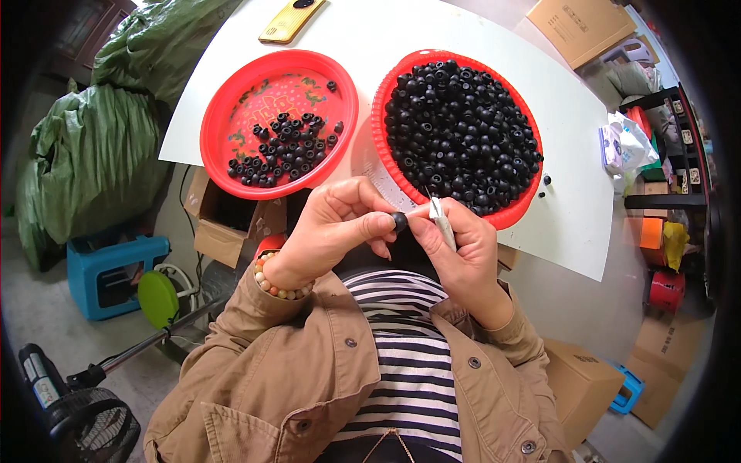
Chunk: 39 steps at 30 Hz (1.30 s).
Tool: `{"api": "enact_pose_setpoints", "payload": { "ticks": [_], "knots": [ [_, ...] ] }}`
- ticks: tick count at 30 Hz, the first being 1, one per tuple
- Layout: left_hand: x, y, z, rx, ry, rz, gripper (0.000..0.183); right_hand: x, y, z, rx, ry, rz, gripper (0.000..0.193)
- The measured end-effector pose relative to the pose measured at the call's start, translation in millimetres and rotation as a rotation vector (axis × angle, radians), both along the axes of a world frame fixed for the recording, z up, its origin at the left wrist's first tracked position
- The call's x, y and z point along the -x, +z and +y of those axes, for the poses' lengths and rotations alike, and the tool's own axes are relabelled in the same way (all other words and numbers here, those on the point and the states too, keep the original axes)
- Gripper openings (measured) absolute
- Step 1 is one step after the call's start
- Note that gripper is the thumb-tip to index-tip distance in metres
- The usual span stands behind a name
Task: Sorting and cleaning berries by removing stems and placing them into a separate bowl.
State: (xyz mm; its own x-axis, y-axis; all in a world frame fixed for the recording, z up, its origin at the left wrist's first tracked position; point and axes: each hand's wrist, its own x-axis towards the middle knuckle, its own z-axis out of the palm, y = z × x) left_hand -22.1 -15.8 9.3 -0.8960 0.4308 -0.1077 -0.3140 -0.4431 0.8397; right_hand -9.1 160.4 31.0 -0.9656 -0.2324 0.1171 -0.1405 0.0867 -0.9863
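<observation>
My left hand (340, 224) pinches a small, round black piece (399, 221) between thumb and fingertips. Closed around a slim tool with a pointed metal tip and a pale, wrapped-looking grip (442, 224), my right hand (465, 243) is right beside that piece. Whether the tip touches it I cannot tell. Just beyond my hands, a red basin (378, 127) is heaped with similar black pieces (463, 127), many with a hole or recess. To its left a shallow red tray (218, 123) with a printed bottom carries a smaller scatter of them (289, 147).
Both containers stand on a white table (571, 162), where a few loose black pieces (547, 180) lie right of the basin. A yellow phone (289, 21) rests at the far edge. Around the table are a blue stool (112, 270), cardboard boxes (583, 386) and a shelf (668, 201).
</observation>
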Motion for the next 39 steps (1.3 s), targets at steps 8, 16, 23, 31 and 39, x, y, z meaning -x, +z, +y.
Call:
{"api": "enact_pose_setpoints", "payload": {
  "ticks": [8,16,23,31,39],
  "knots": [
    [1.2,-3.1,-1.0,-0.079,-0.010,-0.016,0.010,0.9,-2.5,-1.8,0.018,-0.012,0.015,0.009],
    [-0.4,-1.0,1.3,0.026,0.054,0.018,0.010,-1.6,2.4,4.9,-0.093,-0.013,0.013,0.005],
    [-2.6,1.6,5.1,0.220,0.125,0.213,0.011,-1.5,1.5,7.3,-0.134,-0.015,0.073,0.004],
    [-2.4,0.3,2.4,0.020,0.052,0.019,0.012,-3.1,6.6,7.1,-0.077,0.041,-0.009,0.013],
    [2.1,-9.0,0.3,-0.310,0.047,-0.099,0.010,-6.0,5.9,7.4,0.007,0.149,-0.050,0.033]
  ]
}}
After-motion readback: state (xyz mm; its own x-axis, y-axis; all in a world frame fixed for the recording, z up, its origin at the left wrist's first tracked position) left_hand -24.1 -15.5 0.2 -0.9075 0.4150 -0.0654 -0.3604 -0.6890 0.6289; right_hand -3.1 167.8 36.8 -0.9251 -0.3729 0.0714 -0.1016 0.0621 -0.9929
